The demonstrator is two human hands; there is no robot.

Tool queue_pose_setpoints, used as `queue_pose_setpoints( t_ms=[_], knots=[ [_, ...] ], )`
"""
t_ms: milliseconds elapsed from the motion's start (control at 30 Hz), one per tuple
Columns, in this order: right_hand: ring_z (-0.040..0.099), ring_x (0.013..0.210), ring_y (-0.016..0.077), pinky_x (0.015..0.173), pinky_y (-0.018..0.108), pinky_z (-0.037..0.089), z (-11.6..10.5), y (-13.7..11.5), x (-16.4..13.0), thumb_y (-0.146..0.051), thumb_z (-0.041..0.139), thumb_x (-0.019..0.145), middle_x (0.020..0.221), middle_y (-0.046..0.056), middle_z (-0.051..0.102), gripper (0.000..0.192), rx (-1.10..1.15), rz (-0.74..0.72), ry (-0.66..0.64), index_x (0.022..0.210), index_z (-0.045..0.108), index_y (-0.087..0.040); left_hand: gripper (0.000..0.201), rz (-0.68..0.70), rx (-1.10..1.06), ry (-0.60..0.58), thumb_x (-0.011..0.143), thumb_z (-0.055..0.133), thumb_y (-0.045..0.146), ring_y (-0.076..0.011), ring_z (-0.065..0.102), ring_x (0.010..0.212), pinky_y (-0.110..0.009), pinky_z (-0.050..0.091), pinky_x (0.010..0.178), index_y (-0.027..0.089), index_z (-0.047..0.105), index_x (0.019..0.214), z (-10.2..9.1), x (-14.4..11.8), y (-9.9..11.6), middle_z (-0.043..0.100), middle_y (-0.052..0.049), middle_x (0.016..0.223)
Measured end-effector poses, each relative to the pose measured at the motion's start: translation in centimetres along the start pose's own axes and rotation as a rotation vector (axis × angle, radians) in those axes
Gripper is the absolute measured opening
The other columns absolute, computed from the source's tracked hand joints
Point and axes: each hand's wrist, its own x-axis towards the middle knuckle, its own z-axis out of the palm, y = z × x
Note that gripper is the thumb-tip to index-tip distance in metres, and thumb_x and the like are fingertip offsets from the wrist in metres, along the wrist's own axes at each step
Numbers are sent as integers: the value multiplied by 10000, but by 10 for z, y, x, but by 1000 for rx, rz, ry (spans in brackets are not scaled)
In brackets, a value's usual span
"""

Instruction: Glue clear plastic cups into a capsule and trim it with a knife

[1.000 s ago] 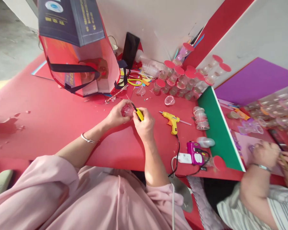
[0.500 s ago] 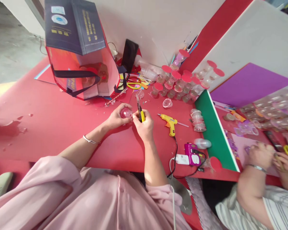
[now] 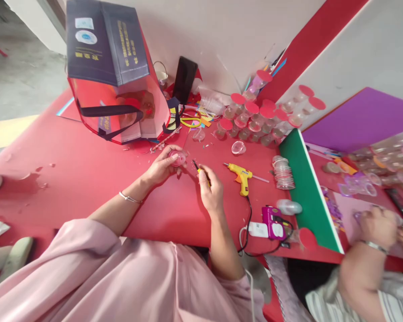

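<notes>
My right hand, fist closed on the knife, has drawn back from the cup my left hand pinches, so that cut looks finished.

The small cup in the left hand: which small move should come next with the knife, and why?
Probably bring the knife back to the cup. The left hand holds the cup turned toward the right hand, while the knife tip points at it with a gap between them, so no cutting can happen yet.
</notes>
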Motion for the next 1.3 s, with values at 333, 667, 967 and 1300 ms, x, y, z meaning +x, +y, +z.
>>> queue_pose_setpoints(
  t_ms=[333, 667, 967, 1300],
  knots=[
    [735, 959, 229, 897, 367, 600, 7, 8, -6, -394, 583, 1098, 1042, 111, 794, 356, -251, -254, 37, 1367, 748, -228, 611, 27, 14, 64, 784, 962, 389, -288, 775, 1150, -399, 673, 916, 227, 689, 1307, -7, 2, 0, 773, -111, 1188],
    [709, 925, 216, 854, 332, 583, 10, 7, -6, -398, 595, 1094, 999, 93, 767, 344, -317, -260, 94, 1355, 763, -252, 669, 74, 107, 47, 733, 994, 383, -137, 713, 751, -287, 647, 623, 270, 702, 1324, -13, 4, -5, 716, -125, 1392],
    [719, 952, 219, 890, 347, 589, 9, 14, -8, -402, 606, 1084, 1037, 101, 780, 332, -322, -220, 138, 1335, 777, -269, 676, 109, 146, 85, 717, 1004, 418, -150, 745, 777, -299, 673, 634, 263, 695, 1298, -10, 2, -7, 706, -126, 1423],
    [727, 922, 214, 864, 342, 592, 8, 9, -8, -371, 609, 1081, 1010, 80, 795, 327, -302, -259, 137, 1348, 768, -273, 651, 128, 142, 86, 726, 1006, 343, -285, 802, 1086, -467, 698, 906, 283, 639, 1260, -8, 5, -8, 725, -100, 1362]
  ],
)
